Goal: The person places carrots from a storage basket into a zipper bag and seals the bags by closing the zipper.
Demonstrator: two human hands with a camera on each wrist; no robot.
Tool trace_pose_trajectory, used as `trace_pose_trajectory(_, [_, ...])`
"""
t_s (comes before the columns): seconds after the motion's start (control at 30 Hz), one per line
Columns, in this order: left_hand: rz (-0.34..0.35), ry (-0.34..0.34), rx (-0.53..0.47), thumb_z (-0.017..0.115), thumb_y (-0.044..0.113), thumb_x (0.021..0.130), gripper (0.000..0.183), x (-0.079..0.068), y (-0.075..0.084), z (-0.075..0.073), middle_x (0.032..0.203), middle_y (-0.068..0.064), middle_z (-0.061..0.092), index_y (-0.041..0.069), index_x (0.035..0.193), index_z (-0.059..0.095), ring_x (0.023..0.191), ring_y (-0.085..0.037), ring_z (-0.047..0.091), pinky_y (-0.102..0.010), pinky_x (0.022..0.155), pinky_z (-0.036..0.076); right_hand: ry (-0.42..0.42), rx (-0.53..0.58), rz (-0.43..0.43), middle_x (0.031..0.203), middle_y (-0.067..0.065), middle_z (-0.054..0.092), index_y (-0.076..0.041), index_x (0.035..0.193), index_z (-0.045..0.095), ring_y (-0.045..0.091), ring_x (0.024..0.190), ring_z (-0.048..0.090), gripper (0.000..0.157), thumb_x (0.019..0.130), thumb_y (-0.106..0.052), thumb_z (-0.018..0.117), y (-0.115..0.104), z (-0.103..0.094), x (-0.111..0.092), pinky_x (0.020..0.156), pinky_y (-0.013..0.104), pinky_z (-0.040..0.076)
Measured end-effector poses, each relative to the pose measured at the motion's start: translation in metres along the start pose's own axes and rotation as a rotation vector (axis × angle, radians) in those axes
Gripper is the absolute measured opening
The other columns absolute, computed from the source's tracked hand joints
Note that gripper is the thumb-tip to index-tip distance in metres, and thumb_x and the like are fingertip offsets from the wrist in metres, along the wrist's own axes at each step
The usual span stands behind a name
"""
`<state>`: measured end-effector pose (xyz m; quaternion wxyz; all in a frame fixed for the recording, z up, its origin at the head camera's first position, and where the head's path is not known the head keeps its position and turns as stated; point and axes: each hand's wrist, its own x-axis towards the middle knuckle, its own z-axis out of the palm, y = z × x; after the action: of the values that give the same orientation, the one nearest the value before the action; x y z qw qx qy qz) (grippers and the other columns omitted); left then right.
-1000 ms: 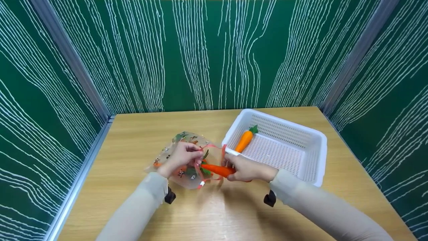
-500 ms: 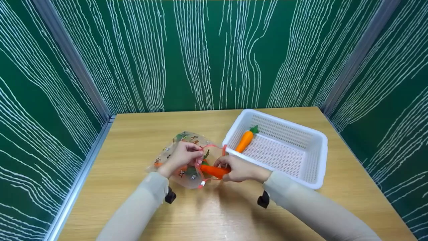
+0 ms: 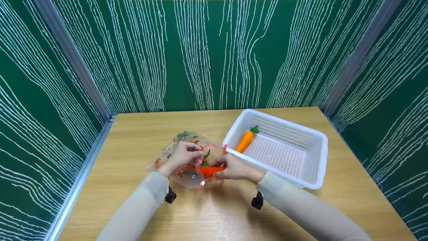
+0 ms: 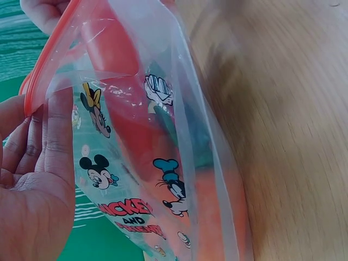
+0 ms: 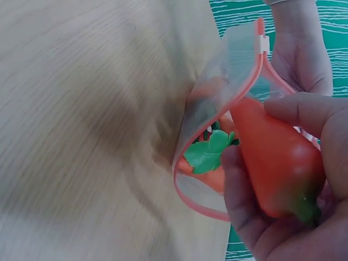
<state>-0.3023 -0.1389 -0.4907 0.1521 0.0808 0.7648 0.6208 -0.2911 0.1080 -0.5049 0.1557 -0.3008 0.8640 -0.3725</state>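
A clear zip bag (image 3: 174, 160) with a red zipper edge and cartoon prints lies on the table, its mouth spread toward the right. My left hand (image 3: 182, 155) pinches the rim of the mouth between thumb and fingers. In my right hand (image 3: 235, 167) is a red chili pepper (image 5: 280, 152), gripped at its green-stemmed wide end. Its narrow end reaches inside the mouth, and its red body shows through the plastic in the left wrist view. Orange items with green leaves (image 5: 209, 152) are inside the bag, partly hidden.
To the right stands a white perforated basket (image 3: 284, 121) with an orange carrot (image 3: 245, 141) lying along its left side. The basket's near left corner is close to my right hand. Green panels with white lines (image 3: 214, 53) enclose the wooden table (image 3: 133, 134).
My right hand has moved left, carrying the chili pepper further into the bag. My left hand and the bag have stayed almost where they were.
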Motion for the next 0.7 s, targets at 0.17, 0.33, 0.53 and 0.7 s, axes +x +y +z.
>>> trace_pose_trajectory(0.17, [-0.008,0.013,0.001,0.072,0.008,0.105,0.022,0.002,0.0,0.001,0.084,-0.003,0.075,-0.007,0.121,0.075,0.07,-0.013,0.071,-0.027,0.072,0.066,0.01,0.063,-0.04,0.111,0.013,0.079,0.001,0.12,0.077,0.014,0.091,0.065,0.03,0.091,-0.009,0.08,0.004,0.007,0.006,0.087,0.03,0.058])
trace_pose_trajectory(0.33, [-0.003,0.019,-0.001,0.072,0.007,0.105,0.021,0.002,0.0,0.001,0.082,-0.002,0.074,-0.008,0.119,0.075,0.069,-0.013,0.07,-0.027,0.07,0.066,0.02,0.085,-0.007,0.112,0.009,0.079,-0.004,0.122,0.078,0.015,0.09,0.066,0.03,0.093,-0.013,0.081,0.004,0.013,0.011,0.083,0.029,0.059])
trace_pose_trajectory(0.53, [0.016,0.019,0.028,0.072,0.009,0.105,0.022,0.0,0.001,0.001,0.082,-0.002,0.074,-0.008,0.12,0.076,0.069,-0.012,0.07,-0.024,0.068,0.064,0.039,0.213,0.028,0.104,0.007,0.074,-0.003,0.114,0.075,0.011,0.077,0.065,0.027,0.091,-0.014,0.084,0.003,0.021,0.018,0.067,0.024,0.057])
trace_pose_trajectory(0.7, [0.005,0.022,0.053,0.072,0.012,0.106,0.023,0.0,0.001,0.0,0.086,-0.003,0.075,-0.004,0.122,0.077,0.072,-0.014,0.071,-0.025,0.072,0.065,0.049,0.344,0.106,0.1,0.005,0.068,-0.002,0.112,0.071,0.011,0.061,0.06,0.025,0.092,-0.009,0.084,0.004,0.026,0.024,0.054,0.023,0.055])
